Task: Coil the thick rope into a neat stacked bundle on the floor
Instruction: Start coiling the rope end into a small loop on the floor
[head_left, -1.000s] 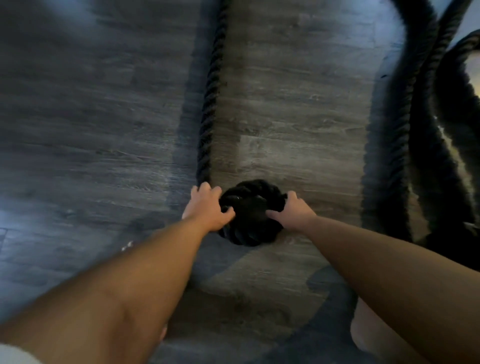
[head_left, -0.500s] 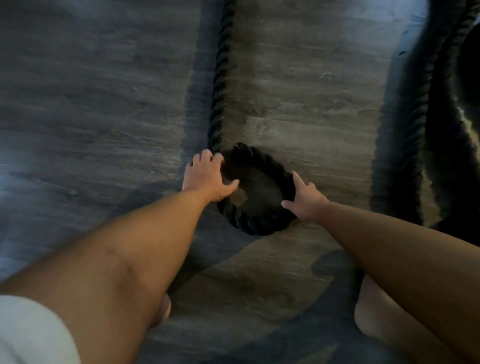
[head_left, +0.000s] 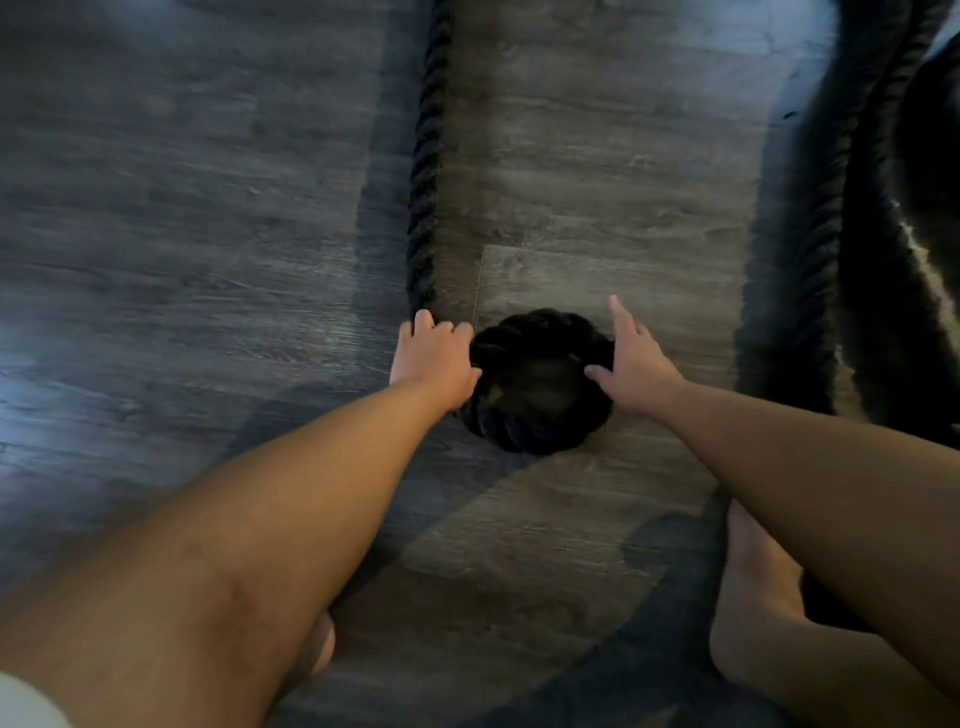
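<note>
The first turn of the thick rope (head_left: 428, 156) is a small round coil (head_left: 530, 434) lying flat on the grey plank floor (head_left: 208, 260). A second ago it was a tight, knotted-looking clump squeezed between both hands. Half a second ago it had spread into an open ring, and it keeps that ring shape now.

The left hand (head_left: 434, 358) has not moved from the coil's left edge. Its fingers curl over the rope just where the straight run leaves the coil and heads away from the person.

The right hand (head_left: 631, 371) has changed most. It no longer cups the coil's right rim. Its fingers are now straight and spread, the forefinger reaches past the far side of the coil, and the thumb rests on the inner edge. It seems to press rather than grip.

My reading is that the core turn is now set and held down, so the next job is feeding the straight run round it. Nearly all the rope is still uncoiled. More loose rope lengths (head_left: 795, 260) lie well to the right of the coil, and a bare foot (head_left: 753, 597) stands on the near side of the coil, to the right.
</note>
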